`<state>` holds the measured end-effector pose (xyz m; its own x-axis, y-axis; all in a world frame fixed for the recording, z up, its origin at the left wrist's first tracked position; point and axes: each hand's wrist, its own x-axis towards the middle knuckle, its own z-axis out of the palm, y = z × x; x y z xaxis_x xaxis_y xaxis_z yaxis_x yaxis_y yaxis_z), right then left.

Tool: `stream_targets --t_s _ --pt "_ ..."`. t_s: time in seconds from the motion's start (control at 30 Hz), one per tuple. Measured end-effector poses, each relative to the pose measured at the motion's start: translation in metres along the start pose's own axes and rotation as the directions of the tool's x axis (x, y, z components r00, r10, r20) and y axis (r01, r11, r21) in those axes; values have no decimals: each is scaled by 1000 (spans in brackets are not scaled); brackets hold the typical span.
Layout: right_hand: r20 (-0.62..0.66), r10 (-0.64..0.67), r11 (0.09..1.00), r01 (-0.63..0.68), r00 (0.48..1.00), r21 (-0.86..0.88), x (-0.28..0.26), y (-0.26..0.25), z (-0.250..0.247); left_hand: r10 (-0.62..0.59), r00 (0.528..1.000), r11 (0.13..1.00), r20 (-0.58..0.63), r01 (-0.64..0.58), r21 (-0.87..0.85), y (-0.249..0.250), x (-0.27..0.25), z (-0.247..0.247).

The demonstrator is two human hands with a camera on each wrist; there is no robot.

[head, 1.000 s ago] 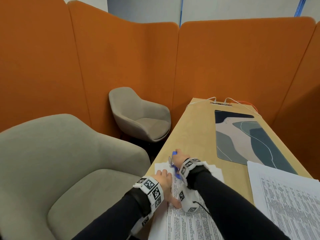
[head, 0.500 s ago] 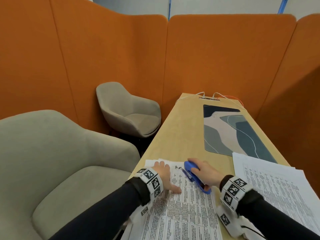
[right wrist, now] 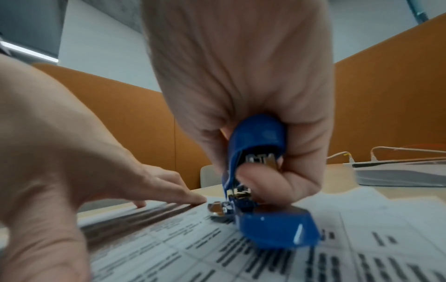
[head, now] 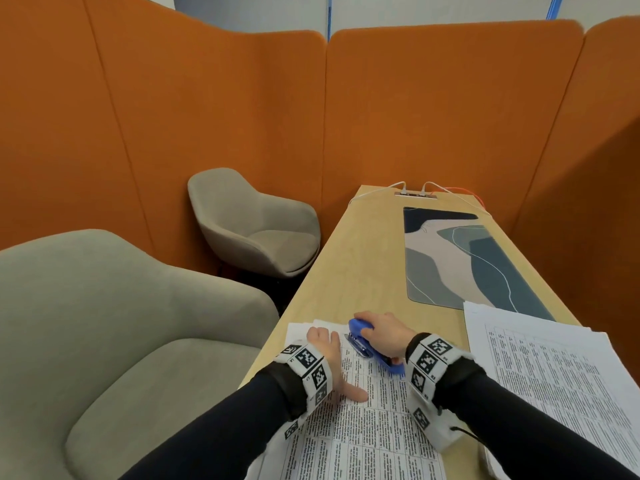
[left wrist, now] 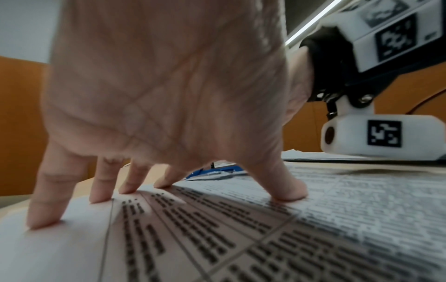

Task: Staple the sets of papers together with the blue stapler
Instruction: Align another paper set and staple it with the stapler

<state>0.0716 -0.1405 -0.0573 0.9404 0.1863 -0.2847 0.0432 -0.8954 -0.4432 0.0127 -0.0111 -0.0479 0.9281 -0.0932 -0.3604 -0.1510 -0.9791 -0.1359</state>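
Right hand [head: 384, 336] curled around blue stapler [right wrist: 263, 190], left hand [head: 325, 344] fingers spread flat on papers [head: 363, 427]

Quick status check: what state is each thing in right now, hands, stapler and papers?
Left hand: fingers spread, pressing the near papers flat.
Right hand: grips the stapler.
Stapler: mouth open, base resting on the near papers.
Near papers: flat on the table.
Right stack: flat, untouched.

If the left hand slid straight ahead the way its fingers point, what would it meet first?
Probably nothing soon: the left hand lies flat on the printed paper stack, fingers toward its far corner. Beyond is bare light wooden table. The blue stapler sits to its right, apparently off that line.
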Motion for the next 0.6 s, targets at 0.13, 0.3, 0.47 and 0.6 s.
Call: stream_targets --t_s 0.13,0.3,0.47,0.6 --pt "-36 45 998 -46 998 -41 -10 -18 10 7 1000 999 -3 -7 47 1 -1 -1" --pt "-27 61 998 -61 998 1 -7 -19 10 -14 1000 998 -26 15 69 2 1 0" --pt "-81 119 993 -119 990 2 9 -35 18 -6 1000 998 -30 8 60 1 0 2" --pt "-98 122 992 -117 988 54 23 -41 12 -25 999 999 -22 25 34 1 2 2"
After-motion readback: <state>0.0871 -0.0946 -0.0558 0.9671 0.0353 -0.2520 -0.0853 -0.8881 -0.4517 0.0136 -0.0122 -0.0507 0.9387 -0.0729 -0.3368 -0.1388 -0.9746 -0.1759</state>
